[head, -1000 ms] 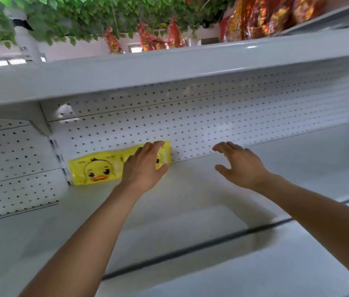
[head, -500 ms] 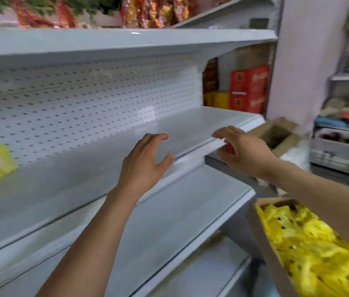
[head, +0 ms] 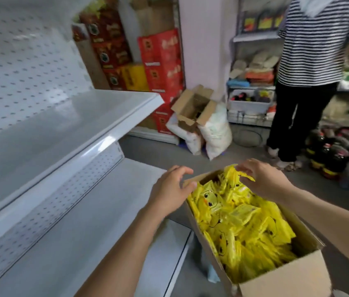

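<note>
The white shelf [head: 66, 116] is filling the view from 7 to 11 o'clock, its boards bare and waiting for stock. At 5 o'clock an open cardboard box [head: 287, 279] is sitting just beside the shelf's end, within easy reach for restocking. It is brimming with yellow duck packets [head: 246, 228]. A person in a striped shirt [head: 310, 50] is standing at 1 o'clock.

The left hand [head: 169, 190] is hovering at the box's far-left corner with its fingers spread and holding nothing, probably steadying the box. The right hand [head: 265, 180] is curling its fingers over a raised packet [head: 230, 174] at the box's far end and seems to be lifting it out.

Half a second ago both hands were hanging over the shelf's front edge, and the box was only showing in the corner at 5 o'clock. The view has since swung right and down, and both hands have travelled to the box.
</note>
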{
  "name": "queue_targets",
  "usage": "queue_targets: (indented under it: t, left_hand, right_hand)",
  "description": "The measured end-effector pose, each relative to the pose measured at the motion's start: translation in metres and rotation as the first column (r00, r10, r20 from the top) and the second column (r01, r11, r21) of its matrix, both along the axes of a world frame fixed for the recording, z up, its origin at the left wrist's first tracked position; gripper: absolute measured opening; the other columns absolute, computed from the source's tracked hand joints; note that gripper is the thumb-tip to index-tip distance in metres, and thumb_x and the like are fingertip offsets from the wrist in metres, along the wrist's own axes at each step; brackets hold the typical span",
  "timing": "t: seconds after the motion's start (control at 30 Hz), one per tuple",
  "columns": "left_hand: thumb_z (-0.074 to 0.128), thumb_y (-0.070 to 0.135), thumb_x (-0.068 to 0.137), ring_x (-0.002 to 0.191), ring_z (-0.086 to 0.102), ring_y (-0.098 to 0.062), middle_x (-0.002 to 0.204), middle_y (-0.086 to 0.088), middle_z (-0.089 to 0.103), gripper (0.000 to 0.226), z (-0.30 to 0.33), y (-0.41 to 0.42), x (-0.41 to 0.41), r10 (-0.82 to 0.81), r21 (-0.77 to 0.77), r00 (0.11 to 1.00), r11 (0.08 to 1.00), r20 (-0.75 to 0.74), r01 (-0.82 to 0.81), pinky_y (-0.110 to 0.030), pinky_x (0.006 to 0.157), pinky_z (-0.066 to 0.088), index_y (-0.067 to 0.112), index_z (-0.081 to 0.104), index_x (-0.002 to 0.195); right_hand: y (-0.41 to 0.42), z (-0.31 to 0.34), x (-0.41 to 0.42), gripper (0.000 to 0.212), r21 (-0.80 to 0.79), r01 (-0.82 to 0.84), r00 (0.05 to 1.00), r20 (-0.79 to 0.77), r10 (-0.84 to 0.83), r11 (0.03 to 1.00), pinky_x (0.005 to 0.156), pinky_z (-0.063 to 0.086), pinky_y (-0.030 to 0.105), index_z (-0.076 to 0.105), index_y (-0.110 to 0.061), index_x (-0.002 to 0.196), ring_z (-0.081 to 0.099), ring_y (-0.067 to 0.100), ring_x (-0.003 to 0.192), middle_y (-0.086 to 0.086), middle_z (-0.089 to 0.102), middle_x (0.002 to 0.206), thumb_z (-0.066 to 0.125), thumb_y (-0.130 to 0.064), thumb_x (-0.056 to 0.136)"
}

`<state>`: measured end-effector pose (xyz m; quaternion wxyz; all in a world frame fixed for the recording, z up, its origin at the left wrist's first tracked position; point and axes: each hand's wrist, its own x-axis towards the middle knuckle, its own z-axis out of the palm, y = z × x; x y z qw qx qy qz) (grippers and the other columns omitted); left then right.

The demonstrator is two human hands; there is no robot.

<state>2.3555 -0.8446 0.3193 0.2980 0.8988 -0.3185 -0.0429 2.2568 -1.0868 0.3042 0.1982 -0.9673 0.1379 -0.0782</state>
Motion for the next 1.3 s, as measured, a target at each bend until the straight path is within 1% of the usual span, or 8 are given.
queue_targets:
  t: [0.37,0.63,0.77,0.87,0.97,1.07,1.2,1.3]
  left_hand:
    - [0.065,0.033,0.09,0.112,0.06,-0.014,0.13,-0.001,0.06,0.047,-0.183,-0.141,0.153,0.037,0.115,0.867,0.993,-0.497,0.024,-0.032,0.098,0.048,0.016,0.054,0.131]
    - [0.051,0.019,0.099,0.138,0.04,-0.025,0.157,-0.005,0.029,0.064,-0.282,-0.199,0.206,0.034,0.363,0.887,0.919,-0.46,0.153,-0.036,0.109,0.036,0.019,0.017,0.153]
    - [0.06,0.03,0.094,0.13,0.048,-0.028,0.145,-0.009,0.046,0.066,-0.308,-0.212,0.218,0.01,0.481,0.919,0.855,-0.393,0.196,-0.04,0.106,0.042,0.019,0.026,0.15]
    - [0.062,0.043,0.089,0.123,0.049,-0.024,0.13,-0.004,0.058,0.051,-0.309,-0.216,0.22,-0.122,0.603,0.971,0.766,-0.207,0.224,-0.039,0.099,0.037,0.018,0.053,0.132]
    - [0.061,0.049,0.088,0.118,0.047,-0.021,0.12,-0.001,0.059,0.044,-0.3,-0.211,0.215,-0.206,0.563,0.961,0.779,-0.183,0.275,-0.037,0.096,0.033,0.017,0.063,0.118]
    - [0.054,0.044,0.094,0.124,0.047,-0.022,0.13,-0.002,0.052,0.046,-0.284,-0.198,0.201,-0.195,0.435,0.938,0.846,-0.287,0.309,-0.035,0.102,0.036,0.012,0.055,0.128]
    - [0.044,0.036,0.101,0.138,0.037,-0.03,0.146,-0.013,0.044,0.055,-0.251,-0.179,0.174,0.112,0.247,0.887,0.969,-0.447,0.002,-0.034,0.108,0.032,0.007,0.032,0.146]
    - [0.045,0.03,0.102,0.138,0.035,-0.023,0.139,0.0,0.043,0.052,-0.215,-0.164,0.143,0.19,0.026,0.774,0.975,-0.603,-0.219,-0.025,0.103,0.028,0.01,0.03,0.148]
  right_hand:
    - [-0.101,-0.154,0.124,0.042,-0.089,0.059,0.923,-0.376,-0.089,0.994,0.075,0.047,0.027,0.048,-0.033,0.131,0.05,0.016,0.118,-0.008,0.052,0.131,0.053,-0.018,0.092]
    - [-0.129,-0.226,0.175,0.07,-0.396,-0.371,0.807,-0.584,0.082,0.84,0.115,0.017,0.045,0.023,-0.028,0.15,0.003,0.028,0.147,0.006,0.005,0.16,0.057,-0.012,0.092]
    - [-0.138,-0.249,0.19,0.057,-0.438,-0.397,0.836,-0.536,0.12,0.806,0.112,0.02,0.048,0.045,-0.032,0.139,0.015,0.029,0.144,0.006,0.02,0.156,0.066,-0.017,0.087]
    - [-0.144,-0.252,0.193,0.042,-0.424,-0.413,0.844,-0.51,0.164,0.806,0.097,0.04,0.048,0.072,-0.039,0.103,0.046,0.028,0.127,-0.001,0.053,0.136,0.086,-0.035,0.063]
    - [-0.156,-0.247,0.184,0.034,-0.375,-0.443,0.858,-0.44,0.264,0.814,0.085,0.051,0.047,0.075,-0.037,0.076,0.062,0.024,0.106,-0.006,0.069,0.108,0.089,-0.049,0.048]
    - [-0.171,-0.229,0.169,0.028,-0.151,-0.342,0.859,-0.45,0.243,0.928,0.089,0.044,0.032,0.071,-0.033,0.094,0.059,0.012,0.103,-0.016,0.066,0.101,0.065,-0.056,0.08]
    - [-0.173,-0.193,0.143,0.024,0.374,0.045,0.866,-0.477,0.151,0.926,0.055,0.035,0.014,0.063,-0.027,0.073,0.05,0.002,0.066,-0.015,0.053,0.067,0.06,-0.042,0.09]
    - [-0.167,-0.168,0.13,0.023,0.548,0.157,0.888,-0.443,0.125,0.822,0.054,0.039,0.013,0.069,-0.024,0.07,0.053,-0.003,0.056,-0.014,0.061,0.058,0.064,-0.038,0.088]
